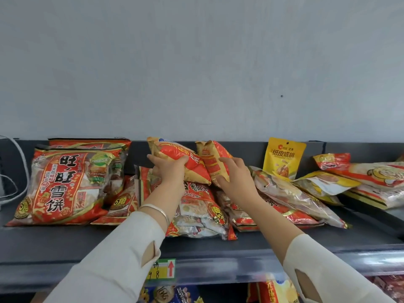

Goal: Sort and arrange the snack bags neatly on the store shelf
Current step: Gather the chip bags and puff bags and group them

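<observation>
The left hand [172, 171] clamps a puffy red-and-gold foil snack bag [179, 152] by its lower end, above the dark shelf [65, 243]; it looks light, slippery and crushable, best held at a seam. Just right of that grip the right hand [237, 178] touches a second such bag [207, 158], closure unclear: two bags, one yellow pouch [283, 158] farther right

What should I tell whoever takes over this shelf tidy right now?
Left hand grips a red-gold bag, held above the middle heap.
Right hand touches a second red-gold bag beside it.
Done: big red bags stand at the left of the shelf.
To do: middle heap and right-side bags lie jumbled; yellow pouch stands behind.
</observation>
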{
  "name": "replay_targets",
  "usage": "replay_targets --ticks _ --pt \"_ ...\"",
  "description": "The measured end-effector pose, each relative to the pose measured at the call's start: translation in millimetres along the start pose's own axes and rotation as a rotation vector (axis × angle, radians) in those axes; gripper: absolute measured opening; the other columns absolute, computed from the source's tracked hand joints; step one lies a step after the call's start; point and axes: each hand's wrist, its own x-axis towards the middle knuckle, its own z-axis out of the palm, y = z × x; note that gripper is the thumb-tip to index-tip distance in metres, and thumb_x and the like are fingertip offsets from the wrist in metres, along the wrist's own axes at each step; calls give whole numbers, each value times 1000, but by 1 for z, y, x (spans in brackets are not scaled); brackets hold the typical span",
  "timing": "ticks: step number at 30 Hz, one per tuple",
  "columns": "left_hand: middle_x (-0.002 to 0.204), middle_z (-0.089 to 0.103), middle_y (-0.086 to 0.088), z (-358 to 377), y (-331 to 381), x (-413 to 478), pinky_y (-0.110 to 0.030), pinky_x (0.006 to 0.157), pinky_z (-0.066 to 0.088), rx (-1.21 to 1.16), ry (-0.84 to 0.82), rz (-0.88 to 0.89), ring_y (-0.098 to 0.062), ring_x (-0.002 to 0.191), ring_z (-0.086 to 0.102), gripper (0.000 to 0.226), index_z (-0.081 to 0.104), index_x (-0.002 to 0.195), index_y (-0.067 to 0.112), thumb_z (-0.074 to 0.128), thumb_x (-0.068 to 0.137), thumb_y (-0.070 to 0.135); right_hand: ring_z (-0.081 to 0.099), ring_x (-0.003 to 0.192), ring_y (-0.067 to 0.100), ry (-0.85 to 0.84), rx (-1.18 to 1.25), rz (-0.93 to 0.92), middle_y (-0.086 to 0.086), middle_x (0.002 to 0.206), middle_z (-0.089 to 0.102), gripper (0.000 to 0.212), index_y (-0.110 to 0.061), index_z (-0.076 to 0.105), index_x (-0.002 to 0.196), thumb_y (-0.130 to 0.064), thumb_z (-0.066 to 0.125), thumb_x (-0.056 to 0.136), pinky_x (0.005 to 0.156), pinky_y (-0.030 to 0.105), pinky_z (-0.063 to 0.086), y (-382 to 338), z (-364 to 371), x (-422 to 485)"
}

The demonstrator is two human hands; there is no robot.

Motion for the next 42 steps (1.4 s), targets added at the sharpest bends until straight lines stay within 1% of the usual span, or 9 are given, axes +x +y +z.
replay_targets --ticks 7,13,15,17,20,24,27,36,42 --pt "155 18 -13 13 -7 37 -57 106 33 -99 122 -40 -40 137 30 112 -9 148 33 75 74 44 30 136 33 55 -42 58 9 149 29 69 -23 25 148 -35 59 90 105 43 36 8 11 33" --pt "150 29 -9 18 -17 63 -48 102 39 -220 88 107 -31 132 40 99 6 149 29 74 78 34 23 142 33 40 -1 214 8 155 23 105 -32 5 151 -60 69 73 107 57 35 12 38 75" --pt "145 38 -7 16 -24 71 -47 102 42 -187 64 127 -29 128 44 90 15 147 26 74 79 32 35 135 34 -6 6 250 7 148 34 99 -34 12 148 -62 69 72 101 59 41 15 48 82" --pt "138 46 -5 15 -28 74 -44 100 45 -175 49 169 -26 123 49 79 24 143 25 72 81 28 45 125 34 9 6 243 6 137 46 82 -32 26 141 -59 66 75 96 56 45 16 52 83" --pt "130 51 0 16 -25 71 -41 99 46 -163 37 311 -20 118 53 65 35 136 24 71 82 23 50 118 33 121 40 208 6 128 52 65 -26 38 134 -52 64 80 92 52 48 18 47 81" --pt "130 51 5 33 -4 53 -40 102 44 -123 -8 517 -14 118 51 61 41 133 26 72 81 25 62 104 23 278 340 227 -1 115 62 55 -22 47 123 -49 68 80 82 41 54 11 20 82" --pt "127 50 9 58 11 27 -36 100 46 -140 -78 608 -10 117 51 60 40 133 27 71 82 24 64 97 19 399 441 222 -4 108 65 46 -23 48 116 -44 70 81 81 40 54 11 -18 83" --pt "127 52 6 183 6 -71 -40 98 48 -217 -306 655 -11 116 54 60 40 132 28 71 80 25 63 95 17 558 405 239 -6 106 64 40 -29 45 109 -43 69 81 81 42 55 109 -155 37" --pt "125 54 6 280 -31 -142 -39 95 50 -249 -391 569 -12 112 56 58 41 131 28 70 81 27 63 93 16 607 310 315 -6 105 63 44 -27 45 113 -46 68 81 81 43 55 206 -241 -3"
